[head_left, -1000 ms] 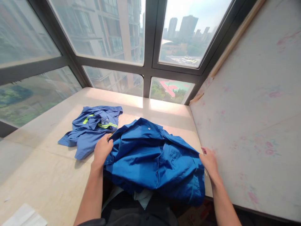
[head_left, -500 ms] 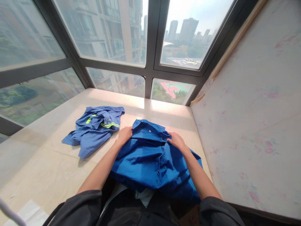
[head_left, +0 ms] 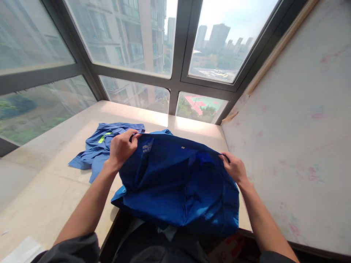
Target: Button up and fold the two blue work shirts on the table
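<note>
A dark blue work jacket (head_left: 175,182) is stretched between my two hands, its upper edge raised off the sill and its lower part hanging toward my body. My left hand (head_left: 123,146) pinches that edge at the left, near a pale printed logo. At the right end, my right hand (head_left: 233,166) is closed on the same edge. A small light tag shows near the middle of the cloth. To the left, partly behind my left hand, lies a crumpled lighter blue garment (head_left: 93,149) with a yellow-green strip.
The pale window sill (head_left: 55,190) spreads out under both garments, bounded by dark-framed windows (head_left: 174,98). A wall with floral paper (head_left: 290,146) rises close on the right. White paper (head_left: 23,252) lies at the lower left.
Both hands have lifted the jacket's edge and moved apart, the left up and leftward, the right outward. The cloth is now spread wider. The lighter garment stays where it was.
</note>
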Tool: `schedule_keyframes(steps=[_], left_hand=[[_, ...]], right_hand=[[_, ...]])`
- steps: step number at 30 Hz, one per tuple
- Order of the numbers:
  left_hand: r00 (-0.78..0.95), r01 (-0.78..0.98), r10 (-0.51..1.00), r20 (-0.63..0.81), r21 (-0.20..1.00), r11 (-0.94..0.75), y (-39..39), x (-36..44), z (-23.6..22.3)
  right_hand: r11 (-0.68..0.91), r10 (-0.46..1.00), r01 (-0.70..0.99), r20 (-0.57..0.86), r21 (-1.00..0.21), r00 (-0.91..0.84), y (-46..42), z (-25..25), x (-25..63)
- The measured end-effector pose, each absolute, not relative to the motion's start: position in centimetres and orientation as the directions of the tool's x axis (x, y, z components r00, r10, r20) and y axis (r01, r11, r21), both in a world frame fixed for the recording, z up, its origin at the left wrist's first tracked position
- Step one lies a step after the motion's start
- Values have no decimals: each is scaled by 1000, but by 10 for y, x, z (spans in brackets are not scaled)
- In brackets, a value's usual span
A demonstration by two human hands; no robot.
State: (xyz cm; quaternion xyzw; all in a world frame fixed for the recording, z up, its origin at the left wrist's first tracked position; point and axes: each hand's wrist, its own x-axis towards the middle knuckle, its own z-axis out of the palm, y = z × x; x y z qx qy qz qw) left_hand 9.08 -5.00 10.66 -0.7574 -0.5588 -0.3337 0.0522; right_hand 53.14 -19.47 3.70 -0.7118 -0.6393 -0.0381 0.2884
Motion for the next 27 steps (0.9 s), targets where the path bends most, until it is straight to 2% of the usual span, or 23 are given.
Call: schedule_keyframes(steps=[2, 4, 8, 11, 13, 15, 17, 19, 21, 23, 25, 26, 27], left_hand=[[98, 850, 718, 689, 316, -421, -62, 85, 139], [-21, 863, 616, 787, 325, -386, -80, 79, 174], [-180, 808, 489, 854, 412, -421, -119, 66, 232], [-127, 771, 427, 896, 359, -526, -134, 63, 260], [-92, 799, 459, 884, 340, -496, -132, 68, 270], [-96, 876, 529, 843, 324, -357, -118, 78, 277], [-72, 932, 615, 785, 273, -238, -93, 94, 280], [-32, 933, 679, 733, 266, -244, -56, 113, 278], [-51, 862, 786, 616, 425, -278, -13, 134, 267], [-37, 723, 904, 426, 636, -270, 24, 156, 245], [-37, 480, 979, 201, 863, -159, 46, 177, 214], [18, 325, 995, 94, 941, -94, 50, 187, 196], [121, 199, 993, 14, 979, -38, 50, 195, 177]], right_hand=[[31, 832, 923, 522, -383, 188, -197, 62, 529], [86, 795, 899, 574, -429, 198, -200, 89, 522], [137, 779, 825, 574, -548, 252, -212, 143, 503], [153, 675, 795, 649, -588, 351, -217, 181, 492], [170, 556, 784, 715, -597, 424, -215, 205, 486], [194, 462, 768, 747, -610, 477, -205, 227, 483], [201, 424, 762, 756, -615, 498, -186, 246, 483], [153, 429, 771, 744, -618, 512, -155, 259, 487], [81, 496, 761, 689, -644, 529, -115, 262, 494], [32, 573, 681, 571, -732, 587, -74, 255, 498], [18, 646, 480, 377, -877, 664, -42, 236, 496], [10, 743, 333, 230, -943, 629, -31, 223, 492], [-15, 853, 186, 85, -982, 515, -24, 208, 487]])
